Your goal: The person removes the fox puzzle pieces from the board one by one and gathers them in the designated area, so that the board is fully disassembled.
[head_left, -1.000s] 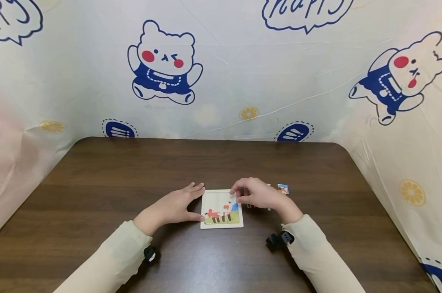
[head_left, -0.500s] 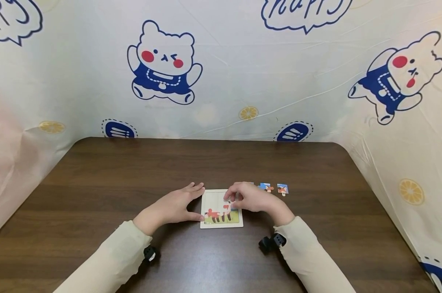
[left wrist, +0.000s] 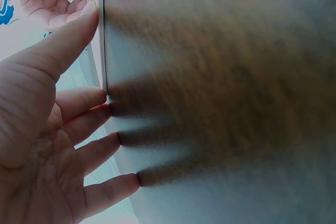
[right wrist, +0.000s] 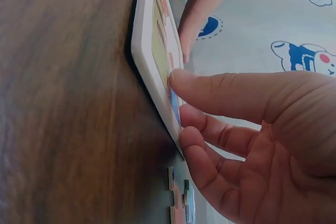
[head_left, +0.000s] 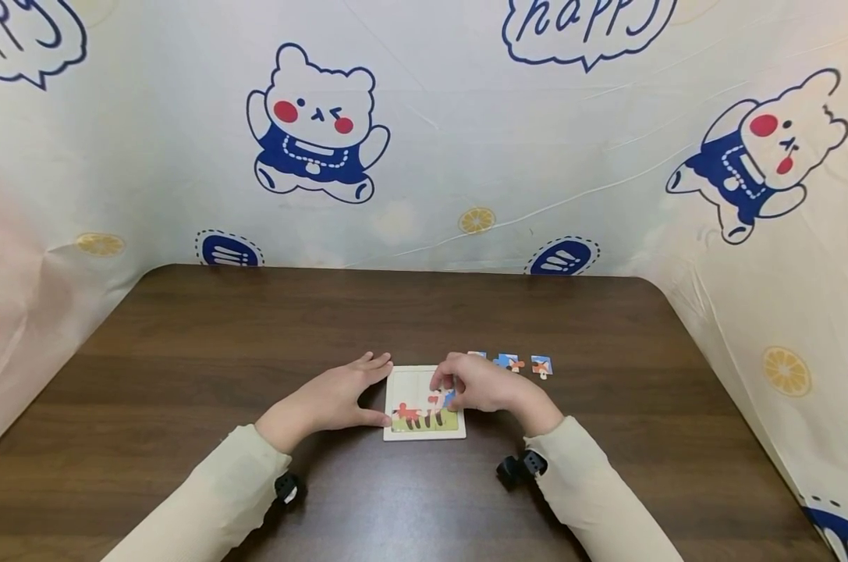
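A white-framed jigsaw puzzle board [head_left: 425,435] lies on the brown table, its lower part filled with green and red picture pieces. My left hand [head_left: 334,396] rests beside it with spread fingers, the thumb touching the left edge of the frame. Over the right side is my right hand [head_left: 485,382], its thumb and fingertips bent down on a blue-cornered puzzle piece [head_left: 448,400]. In the right wrist view, thumb and forefinger meet at that blue puzzle piece [right wrist: 174,100], low in the frame. Part of the piece is hidden by the fingers.
Loose puzzle pieces lie behind the right hand: a blue and orange piece [head_left: 510,363], another puzzle piece [head_left: 541,366] to its right, and one partly covered by the hand. A printed curtain [head_left: 424,156] hangs behind the table [head_left: 255,312].
My right hand has shifted slightly left and down over the board, uncovering loose pieces behind it. The left hand stays where it was.
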Tool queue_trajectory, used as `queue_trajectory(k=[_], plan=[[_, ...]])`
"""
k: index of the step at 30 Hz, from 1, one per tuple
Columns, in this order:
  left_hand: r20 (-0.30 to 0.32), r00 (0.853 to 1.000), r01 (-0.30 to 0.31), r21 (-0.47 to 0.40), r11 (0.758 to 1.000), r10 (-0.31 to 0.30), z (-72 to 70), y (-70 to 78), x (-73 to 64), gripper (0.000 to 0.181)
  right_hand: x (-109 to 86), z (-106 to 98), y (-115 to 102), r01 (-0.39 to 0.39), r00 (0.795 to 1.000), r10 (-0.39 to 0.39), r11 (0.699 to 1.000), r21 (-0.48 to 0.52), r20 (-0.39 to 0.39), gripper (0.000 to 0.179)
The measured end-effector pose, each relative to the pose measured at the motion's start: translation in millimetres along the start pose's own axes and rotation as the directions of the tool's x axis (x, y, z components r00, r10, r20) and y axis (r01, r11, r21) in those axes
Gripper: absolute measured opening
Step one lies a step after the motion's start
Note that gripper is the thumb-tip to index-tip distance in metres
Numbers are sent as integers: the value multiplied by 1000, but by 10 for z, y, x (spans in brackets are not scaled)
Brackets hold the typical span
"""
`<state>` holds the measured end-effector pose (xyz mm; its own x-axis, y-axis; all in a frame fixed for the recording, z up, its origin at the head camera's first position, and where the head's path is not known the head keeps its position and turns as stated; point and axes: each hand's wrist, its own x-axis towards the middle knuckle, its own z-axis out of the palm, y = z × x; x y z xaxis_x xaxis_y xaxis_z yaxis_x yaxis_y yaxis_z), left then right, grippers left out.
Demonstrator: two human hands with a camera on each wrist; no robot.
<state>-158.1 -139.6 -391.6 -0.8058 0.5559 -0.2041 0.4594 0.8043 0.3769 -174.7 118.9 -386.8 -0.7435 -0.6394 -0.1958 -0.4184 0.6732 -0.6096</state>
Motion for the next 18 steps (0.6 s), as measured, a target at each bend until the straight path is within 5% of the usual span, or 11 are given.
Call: queue_trajectory(k=[18], plan=[[-7,1000,-6,-11,1000,5,8,-12,-3,85,20,-8,4,29,998,-29,1000,-1,51,26]])
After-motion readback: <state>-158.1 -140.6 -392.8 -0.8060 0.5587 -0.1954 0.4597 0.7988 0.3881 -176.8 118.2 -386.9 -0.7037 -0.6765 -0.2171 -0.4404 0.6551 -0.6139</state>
